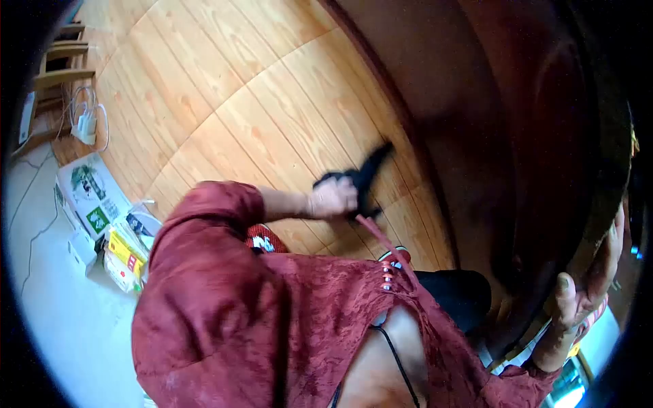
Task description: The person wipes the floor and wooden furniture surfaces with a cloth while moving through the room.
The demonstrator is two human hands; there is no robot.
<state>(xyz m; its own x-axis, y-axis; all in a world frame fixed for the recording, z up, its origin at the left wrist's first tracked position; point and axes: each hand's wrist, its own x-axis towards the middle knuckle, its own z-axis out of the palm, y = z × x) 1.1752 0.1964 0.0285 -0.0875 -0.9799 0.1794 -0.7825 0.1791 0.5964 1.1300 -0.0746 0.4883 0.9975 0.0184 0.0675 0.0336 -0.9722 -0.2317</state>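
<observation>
Near the middle, over the wooden floor, my left hand [333,197] is closed around a black cloth-like thing [367,175]. Motion blurs it, so its exact kind does not show. A narrow reddish strip [381,234] runs from just below that hand toward the red patterned blouse [326,285]. At the far right, my right hand [585,292] is open, fingers stretched along the edge of the large dark brown furniture [490,136]. Whether it presses on that edge cannot be told.
Light wood planks [238,102] cover the floor. On the left are a white printed box [92,190], a yellow-and-white package [124,255] and a white power strip with cables [85,127]. A red shoe [396,256] shows below the black thing. Wooden chair slats [64,76] stand upper left.
</observation>
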